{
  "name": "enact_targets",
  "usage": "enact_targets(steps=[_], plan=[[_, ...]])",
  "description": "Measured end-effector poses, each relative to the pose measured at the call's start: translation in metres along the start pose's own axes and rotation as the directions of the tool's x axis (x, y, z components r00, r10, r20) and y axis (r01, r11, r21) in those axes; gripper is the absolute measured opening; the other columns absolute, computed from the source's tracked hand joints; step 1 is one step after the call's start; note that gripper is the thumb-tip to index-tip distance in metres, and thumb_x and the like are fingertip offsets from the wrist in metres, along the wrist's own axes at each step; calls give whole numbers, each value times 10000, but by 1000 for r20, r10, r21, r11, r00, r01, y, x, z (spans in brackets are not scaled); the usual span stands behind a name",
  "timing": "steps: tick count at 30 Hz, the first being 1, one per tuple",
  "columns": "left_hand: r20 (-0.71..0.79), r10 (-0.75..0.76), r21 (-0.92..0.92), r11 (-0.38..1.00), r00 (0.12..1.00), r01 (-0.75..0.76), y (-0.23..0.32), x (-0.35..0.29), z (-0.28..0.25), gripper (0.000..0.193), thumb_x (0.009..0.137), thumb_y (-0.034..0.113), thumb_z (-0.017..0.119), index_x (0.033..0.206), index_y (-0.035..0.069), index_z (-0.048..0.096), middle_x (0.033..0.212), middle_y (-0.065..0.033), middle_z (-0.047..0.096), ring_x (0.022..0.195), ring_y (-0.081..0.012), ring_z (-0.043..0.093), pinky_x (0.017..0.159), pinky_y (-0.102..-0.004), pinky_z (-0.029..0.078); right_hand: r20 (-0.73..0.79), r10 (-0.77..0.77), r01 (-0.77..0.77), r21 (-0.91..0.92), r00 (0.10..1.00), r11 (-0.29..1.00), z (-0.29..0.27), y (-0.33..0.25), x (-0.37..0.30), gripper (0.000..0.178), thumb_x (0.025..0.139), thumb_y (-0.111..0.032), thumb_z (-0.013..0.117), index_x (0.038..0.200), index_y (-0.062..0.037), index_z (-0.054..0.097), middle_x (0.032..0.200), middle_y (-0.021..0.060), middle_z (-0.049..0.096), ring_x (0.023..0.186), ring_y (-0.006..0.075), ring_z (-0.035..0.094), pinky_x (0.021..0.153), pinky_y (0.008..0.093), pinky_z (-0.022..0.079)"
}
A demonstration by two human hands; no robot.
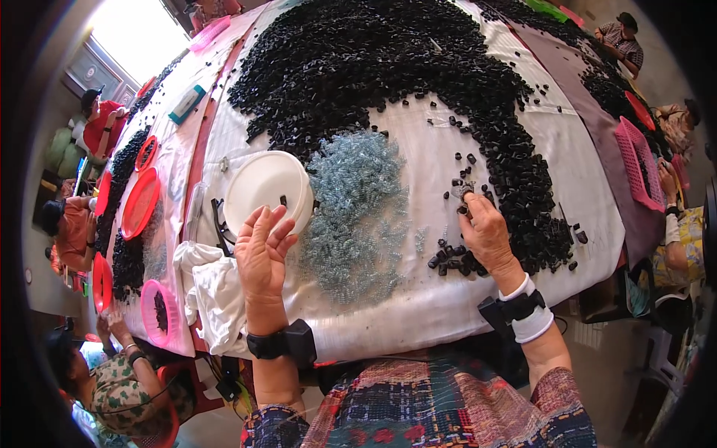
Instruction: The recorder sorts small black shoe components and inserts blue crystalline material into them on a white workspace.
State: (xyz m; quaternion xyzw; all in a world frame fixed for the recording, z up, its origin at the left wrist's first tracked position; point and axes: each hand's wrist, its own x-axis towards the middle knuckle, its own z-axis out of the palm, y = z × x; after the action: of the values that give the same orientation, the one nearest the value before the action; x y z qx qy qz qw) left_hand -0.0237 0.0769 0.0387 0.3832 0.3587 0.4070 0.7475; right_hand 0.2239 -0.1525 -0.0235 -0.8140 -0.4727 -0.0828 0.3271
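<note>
tiny black pieces everywhere on this white cloth

so the left hand is hovering by a round white tub, half turned up, fingers loosely apart. one lone black piece is showing right by its fingertips, but i can't tell if it's being held or just sitting on the tub. the right hand is dipping in among scattered black pieces, fingertips bunched close, and i can't tell what they're pinching, if anything.

the clear bluish bits are lying in a heap between the hands, probably so both can reach. the main black heap is curving around behind and down the right, maybe to keep that middle patch workable.

the cloth is covering the whole big table, with crumpled white fabric lying near the left forearm. red trays are lining the left side, a pink basket is sitting far right, and other people are working around the edges.
</note>
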Motion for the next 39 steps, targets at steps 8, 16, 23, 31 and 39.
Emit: enact_targets(steps=[8,16,23,31,39], plan=[[308,-199,190,971,930,145,-46,-46,47,143,860,127,616,947,16,589,853,-98,655,708,-149,653,585,-241,535,57,90,-107,491,994,865,-23,-62,-4,367,732,60,638,1081,6,537,884,79,653,619,87,562,506,214,453],[483,-449,127,885,752,447,-74,-64,70,197,834,93,649,1002,10,586,907,-79,647,786,-147,641,641,-237,531,75,17,-60,614,997,787,-24,-85,-16,350,719,72,634,1053,13,549,864,99,642,649,169,598,547,266,479],[435,-506,22,833,744,553,-84,-68,54,164,850,62,613,1007,16,595,926,-90,651,741,-151,627,614,-246,529,-172,-235,288,428,957,857,-12,-88,-28,289,652,88,658,927,32,588,801,123,597,715,286,575,600,343,488],[471,-477,-41,829,742,558,-84,-63,51,152,837,10,604,989,9,594,875,-84,638,738,-175,632,621,-281,540,-198,-279,338,403,940,851,-12,-87,-23,256,668,71,640,915,32,586,818,125,581,731,296,567,623,353,488],[433,-418,-139,844,798,517,-72,-53,40,175,820,-28,585,990,13,592,900,-92,631,813,-204,644,628,-259,551,-101,44,-9,319,994,948,-15,-48,-7,261,731,85,582,982,13,565,825,139,594,684,275,571,602,343,477]])
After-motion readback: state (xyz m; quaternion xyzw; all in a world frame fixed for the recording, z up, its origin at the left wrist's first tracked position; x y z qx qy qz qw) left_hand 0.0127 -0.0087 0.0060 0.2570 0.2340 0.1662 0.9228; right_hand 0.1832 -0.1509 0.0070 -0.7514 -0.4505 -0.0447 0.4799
